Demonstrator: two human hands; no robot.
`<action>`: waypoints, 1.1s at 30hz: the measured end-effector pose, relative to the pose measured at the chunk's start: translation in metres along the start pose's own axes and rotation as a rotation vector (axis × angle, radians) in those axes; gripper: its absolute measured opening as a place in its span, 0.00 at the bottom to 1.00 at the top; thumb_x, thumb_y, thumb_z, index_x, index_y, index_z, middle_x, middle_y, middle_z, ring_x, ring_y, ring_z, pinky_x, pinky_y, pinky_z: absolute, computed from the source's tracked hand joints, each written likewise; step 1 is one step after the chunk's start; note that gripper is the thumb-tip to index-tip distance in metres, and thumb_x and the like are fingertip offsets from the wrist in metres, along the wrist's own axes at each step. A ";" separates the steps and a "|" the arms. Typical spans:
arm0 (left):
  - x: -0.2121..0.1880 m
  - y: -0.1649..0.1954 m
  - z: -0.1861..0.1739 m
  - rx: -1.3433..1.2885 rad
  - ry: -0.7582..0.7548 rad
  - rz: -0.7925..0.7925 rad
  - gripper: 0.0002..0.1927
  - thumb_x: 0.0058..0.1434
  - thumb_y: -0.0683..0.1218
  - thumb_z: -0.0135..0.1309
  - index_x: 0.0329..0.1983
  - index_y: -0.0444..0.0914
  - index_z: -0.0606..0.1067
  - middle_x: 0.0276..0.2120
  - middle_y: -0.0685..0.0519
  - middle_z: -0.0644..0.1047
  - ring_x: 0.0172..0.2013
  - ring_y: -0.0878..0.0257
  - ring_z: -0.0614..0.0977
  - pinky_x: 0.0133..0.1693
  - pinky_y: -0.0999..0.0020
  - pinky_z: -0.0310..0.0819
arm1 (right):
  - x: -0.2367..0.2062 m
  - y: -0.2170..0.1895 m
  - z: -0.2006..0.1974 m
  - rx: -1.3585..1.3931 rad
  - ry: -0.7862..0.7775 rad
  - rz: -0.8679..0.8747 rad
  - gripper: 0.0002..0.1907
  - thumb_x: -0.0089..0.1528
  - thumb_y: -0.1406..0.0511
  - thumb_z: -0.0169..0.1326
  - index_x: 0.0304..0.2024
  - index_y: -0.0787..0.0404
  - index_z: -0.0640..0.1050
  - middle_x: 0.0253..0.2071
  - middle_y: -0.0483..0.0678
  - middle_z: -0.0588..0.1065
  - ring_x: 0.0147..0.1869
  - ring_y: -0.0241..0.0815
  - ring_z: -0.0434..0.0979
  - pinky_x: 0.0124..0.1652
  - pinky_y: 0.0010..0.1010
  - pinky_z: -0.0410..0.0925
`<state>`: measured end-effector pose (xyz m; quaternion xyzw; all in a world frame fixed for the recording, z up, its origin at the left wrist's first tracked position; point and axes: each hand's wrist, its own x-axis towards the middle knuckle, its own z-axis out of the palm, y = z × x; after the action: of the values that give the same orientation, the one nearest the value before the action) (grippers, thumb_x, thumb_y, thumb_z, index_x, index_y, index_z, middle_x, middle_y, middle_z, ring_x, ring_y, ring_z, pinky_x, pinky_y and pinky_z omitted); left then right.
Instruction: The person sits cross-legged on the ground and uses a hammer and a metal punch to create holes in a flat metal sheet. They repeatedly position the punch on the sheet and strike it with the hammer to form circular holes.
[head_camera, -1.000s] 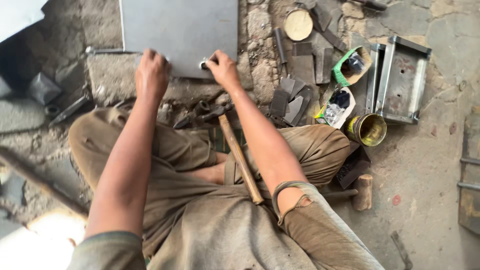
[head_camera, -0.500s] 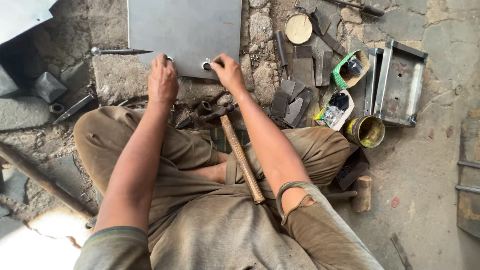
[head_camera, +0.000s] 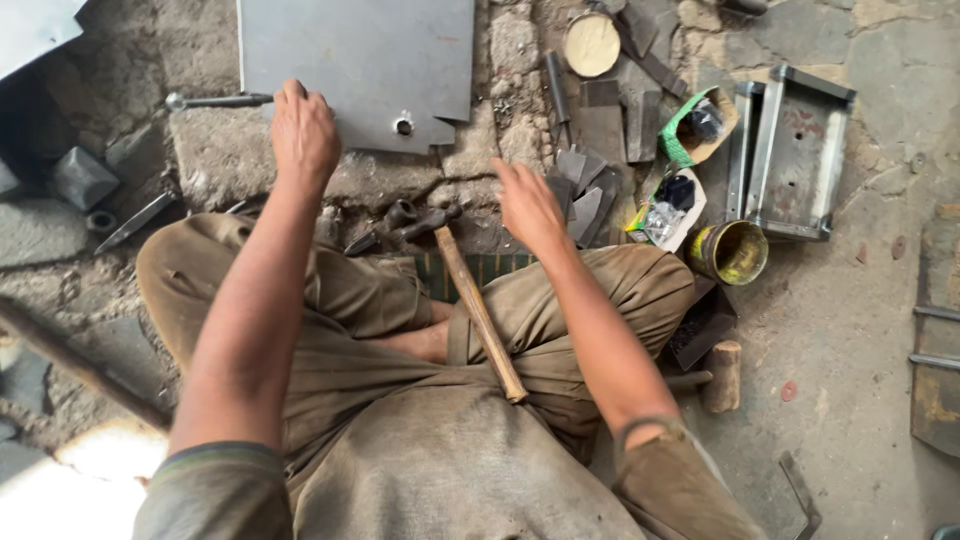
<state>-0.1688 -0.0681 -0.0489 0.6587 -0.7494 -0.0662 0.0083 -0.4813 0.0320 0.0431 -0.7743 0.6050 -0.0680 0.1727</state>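
A flat grey metal sheet (head_camera: 360, 60) with a small round hole (head_camera: 403, 126) near its front edge lies on the rough stone floor. My left hand (head_camera: 303, 135) presses down on the sheet's front left edge. My right hand (head_camera: 528, 208) hovers off the sheet, fingers apart and holding nothing, beside a pile of small dark metal pieces (head_camera: 585, 195). A hammer with a wooden handle (head_camera: 478, 312) rests across my lap, its head (head_camera: 405, 225) on the floor between my hands.
A metal rod (head_camera: 215, 100) lies left of the sheet. To the right are a yellow paint tin (head_camera: 735, 252), open small cartons (head_camera: 690, 130), a grey metal frame (head_camera: 800, 150), a round lid (head_camera: 592, 44) and a wooden mallet (head_camera: 722, 376).
My right hand has come off the sheet's hole area and drawn back to the right and toward me. The view has shifted, so the sheet sits lower in frame.
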 end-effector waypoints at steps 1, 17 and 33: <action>-0.002 -0.003 0.001 0.054 -0.033 0.062 0.12 0.75 0.38 0.41 0.39 0.29 0.75 0.43 0.42 0.73 0.36 0.59 0.75 0.35 0.68 0.76 | -0.019 0.001 0.000 0.062 0.088 0.024 0.28 0.69 0.62 0.48 0.70 0.67 0.66 0.51 0.62 0.76 0.49 0.54 0.81 0.51 0.44 0.75; -0.018 0.007 -0.027 0.269 -0.039 0.398 0.05 0.70 0.37 0.50 0.39 0.33 0.76 0.37 0.45 0.80 0.30 0.63 0.79 0.30 0.72 0.78 | -0.085 -0.026 0.083 0.545 -0.466 0.439 0.43 0.52 0.53 0.67 0.63 0.67 0.69 0.49 0.63 0.80 0.52 0.55 0.83 0.52 0.42 0.73; -0.041 0.010 -0.003 -0.187 0.213 0.156 0.11 0.67 0.39 0.52 0.50 0.31 0.77 0.44 0.41 0.77 0.39 0.50 0.81 0.40 0.56 0.80 | -0.085 -0.031 0.083 0.537 -0.389 0.438 0.41 0.52 0.51 0.67 0.61 0.67 0.72 0.49 0.62 0.80 0.53 0.54 0.83 0.52 0.42 0.73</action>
<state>-0.1735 -0.0269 -0.0418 0.5982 -0.7837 -0.0646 0.1545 -0.4489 0.1353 -0.0146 -0.5525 0.6726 -0.0374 0.4909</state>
